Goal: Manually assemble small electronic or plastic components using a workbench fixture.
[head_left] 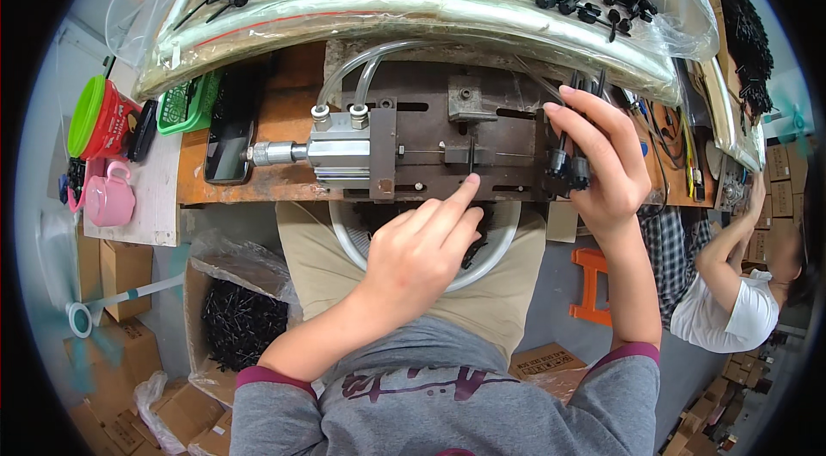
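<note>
My left hand (422, 248) reaches in over my lap, index finger stretched out and the other fingers partly bent. Its fingertip meets the lower end of a thin black stem (471, 158), which stands in a small metal block on the dark fixture plate (430, 131). My right hand (609, 159) is closed around several black plastic stems with ribbed round heads (568, 165), heads pointing toward me, at the plate's right end. To the left on the fixture sits a silver pneumatic cylinder (339, 155) with clear air hoses (370, 56).
Above the fixture, a plastic-lined tray (413, 10) bears many black stemmed parts. A phone (231, 133), green basket (183, 105) and pink cup (110, 198) lie left. A white tub (346, 237) sits between my legs. A co-worker (727, 301) is at right, near an orange stool (589, 284).
</note>
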{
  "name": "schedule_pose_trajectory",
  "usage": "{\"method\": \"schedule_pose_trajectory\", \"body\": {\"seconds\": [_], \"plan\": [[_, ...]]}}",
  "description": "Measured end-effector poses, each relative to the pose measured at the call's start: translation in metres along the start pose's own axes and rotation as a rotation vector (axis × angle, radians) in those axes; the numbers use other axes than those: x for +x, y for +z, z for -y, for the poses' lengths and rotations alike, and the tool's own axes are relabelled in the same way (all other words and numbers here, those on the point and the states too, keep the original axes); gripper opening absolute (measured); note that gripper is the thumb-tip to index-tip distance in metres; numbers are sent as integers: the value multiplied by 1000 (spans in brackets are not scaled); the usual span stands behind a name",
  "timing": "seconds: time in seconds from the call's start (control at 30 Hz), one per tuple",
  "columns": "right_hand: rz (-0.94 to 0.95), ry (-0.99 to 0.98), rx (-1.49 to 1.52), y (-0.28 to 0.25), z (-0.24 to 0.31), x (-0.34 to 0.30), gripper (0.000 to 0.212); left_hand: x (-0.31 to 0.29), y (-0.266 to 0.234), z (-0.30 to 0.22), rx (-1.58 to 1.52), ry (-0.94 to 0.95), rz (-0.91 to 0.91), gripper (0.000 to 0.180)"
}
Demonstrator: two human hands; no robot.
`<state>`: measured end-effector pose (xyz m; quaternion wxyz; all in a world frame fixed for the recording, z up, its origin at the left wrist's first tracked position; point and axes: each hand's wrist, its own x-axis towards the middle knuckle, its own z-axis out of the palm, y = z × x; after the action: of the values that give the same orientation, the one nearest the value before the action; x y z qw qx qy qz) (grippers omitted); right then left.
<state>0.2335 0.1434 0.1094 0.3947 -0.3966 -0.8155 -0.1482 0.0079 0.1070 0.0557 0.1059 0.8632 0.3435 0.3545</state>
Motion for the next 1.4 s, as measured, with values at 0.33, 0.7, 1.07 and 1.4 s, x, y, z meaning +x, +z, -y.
{"method": "schedule_pose_trajectory", "body": {"seconds": [0.33, 0.7, 1.07, 1.4], "plan": [[10, -160, -42, -5, 4, -14, 46, 12, 10, 5, 208, 26, 23, 28], [83, -280, -53, 7, 29, -19, 42, 18, -15, -8, -396, -35, -155, 35], [15, -73, 39, 16, 14, -21, 47, 5, 12, 2, 170, -3, 16, 24], [55, -250, -131, 3, 11, -26, 33, 16, -1, 3, -60, -97, 61, 31]]}}
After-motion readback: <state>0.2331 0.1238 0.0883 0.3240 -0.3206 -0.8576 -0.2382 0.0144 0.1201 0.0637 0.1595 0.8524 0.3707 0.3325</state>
